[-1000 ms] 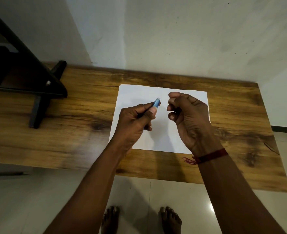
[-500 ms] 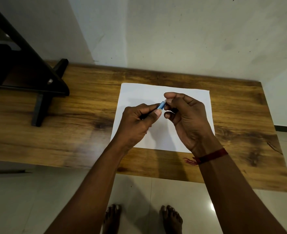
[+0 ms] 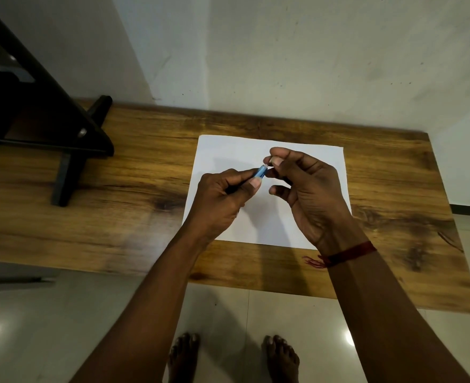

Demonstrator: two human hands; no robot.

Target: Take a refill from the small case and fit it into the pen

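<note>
The left hand (image 3: 222, 200) has its grip wrapped round a pen (image 3: 261, 171), fingers curled along the dark barrel and the thumb pressed just below the blue end, which sticks out to the right and slightly away. The right hand (image 3: 308, 189) meets it there: thumb and forefinger pinch something small and pale right at the pen's blue tip, probably a cap or end piece, though it is too small to tell for sure; the other fingers are loosely curled, and a red thread (image 3: 347, 252) circles that wrist. Both hands hover above a white sheet of paper (image 3: 228, 150) lying flat on the wooden worktop (image 3: 145, 167), with a dark stand (image 3: 70, 128) well to the left on the far side. The main risk looks to be the small piece itself: held only by two fingertips, it could slip out, bounce off the sheet and drop over the near edge to the tiled floor (image 3: 62, 327) by the bare feet. A sharp tug could also jerk the hands apart, and if the writing end is exposed it might mark the clean paper. The grip near the tip leaves little room for the right fingers.
</note>
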